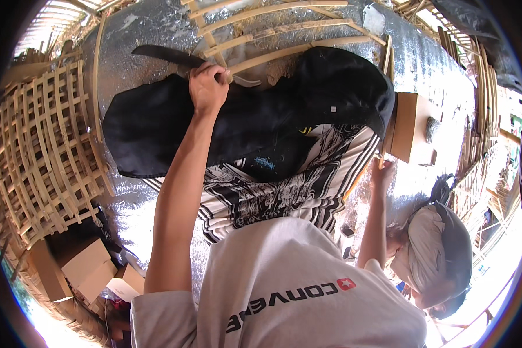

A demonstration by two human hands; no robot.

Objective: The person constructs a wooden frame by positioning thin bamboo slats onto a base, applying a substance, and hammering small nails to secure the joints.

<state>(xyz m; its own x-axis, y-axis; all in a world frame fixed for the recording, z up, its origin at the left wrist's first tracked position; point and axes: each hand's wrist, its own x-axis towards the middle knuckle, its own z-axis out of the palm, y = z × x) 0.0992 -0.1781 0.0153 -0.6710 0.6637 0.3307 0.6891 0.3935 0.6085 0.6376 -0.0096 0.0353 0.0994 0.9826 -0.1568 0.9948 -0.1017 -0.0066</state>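
Observation:
My left hand (209, 87) is closed around the handle of a machete (168, 55), stretched out over the far side of my lap. Its dark blade points left, and the pale end of the handle shows beyond my fingers. A curved shiny metal piece (249, 83) lies just right of that hand; whether it belongs to another tool I cannot tell. Black cloth (156, 127) and a black-and-white patterned cloth (284, 197) cover my legs. Out to the right, my right hand (381, 171) is closed, with a thin tan stick tip (381, 156) showing above the fingers.
A bamboo frame (278, 29) lies at the far side on the silvery floor sheet (127, 35). Woven bamboo lattice (40, 145) stands left, above cardboard boxes (87, 264). Another cardboard box (409, 127) sits right. Another person (435, 249) is close at the lower right.

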